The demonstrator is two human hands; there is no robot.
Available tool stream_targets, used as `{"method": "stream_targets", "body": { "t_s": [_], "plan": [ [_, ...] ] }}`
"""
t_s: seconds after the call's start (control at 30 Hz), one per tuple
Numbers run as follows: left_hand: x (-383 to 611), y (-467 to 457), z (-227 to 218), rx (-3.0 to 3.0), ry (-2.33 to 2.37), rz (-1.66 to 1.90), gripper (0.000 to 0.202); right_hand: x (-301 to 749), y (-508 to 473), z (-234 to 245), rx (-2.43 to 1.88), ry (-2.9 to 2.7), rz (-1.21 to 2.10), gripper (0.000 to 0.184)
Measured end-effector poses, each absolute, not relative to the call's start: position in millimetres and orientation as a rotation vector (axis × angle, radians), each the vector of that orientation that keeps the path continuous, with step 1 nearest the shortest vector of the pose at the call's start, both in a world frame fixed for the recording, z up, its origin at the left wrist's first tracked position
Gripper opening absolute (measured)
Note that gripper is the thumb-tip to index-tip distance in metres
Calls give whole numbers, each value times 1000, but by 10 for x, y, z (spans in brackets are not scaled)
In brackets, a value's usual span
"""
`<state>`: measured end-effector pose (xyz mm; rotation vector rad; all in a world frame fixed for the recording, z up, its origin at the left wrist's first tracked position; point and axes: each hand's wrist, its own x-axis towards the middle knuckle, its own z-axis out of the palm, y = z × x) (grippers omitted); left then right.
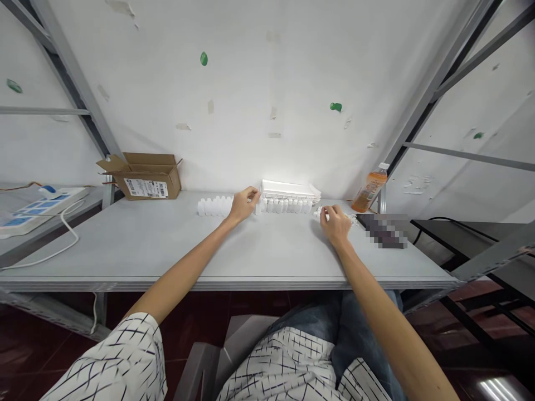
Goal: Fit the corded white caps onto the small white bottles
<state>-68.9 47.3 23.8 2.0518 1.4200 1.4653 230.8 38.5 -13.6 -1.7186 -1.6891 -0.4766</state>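
My left hand (243, 205) is closed in a pinch beside the left end of a row of small white pieces (288, 205). What its fingertips hold, if anything, is too small to tell. Behind that row lies a stack of flat white sheets or bags (290, 188). A second group of white rounded pieces (214, 206) lines up to the left, partly hidden by my left hand. My right hand (336, 224) has its fingers pressed together over a scatter of tiny white bits (353, 219); anything between them is hidden.
An open cardboard box (151, 177) stands at the back left of the grey table (267, 256). A bottle of orange drink (370, 188) stands at the back right, near a dark blurred flat object (384, 230). A power strip (42, 209) and its white cable are far left.
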Motion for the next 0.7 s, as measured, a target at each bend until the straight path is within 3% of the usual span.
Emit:
{"method": "stream_targets", "body": {
  "t_s": [0.27,0.7],
  "plan": [
    [-378,271,73,2290,1368,1155,26,2862,426,-163,-2000,-1197,-386,30],
    [-307,198,-31,2489,1347,935,28,2852,342,-159,-2256,-1228,-214,33]
  ]
}}
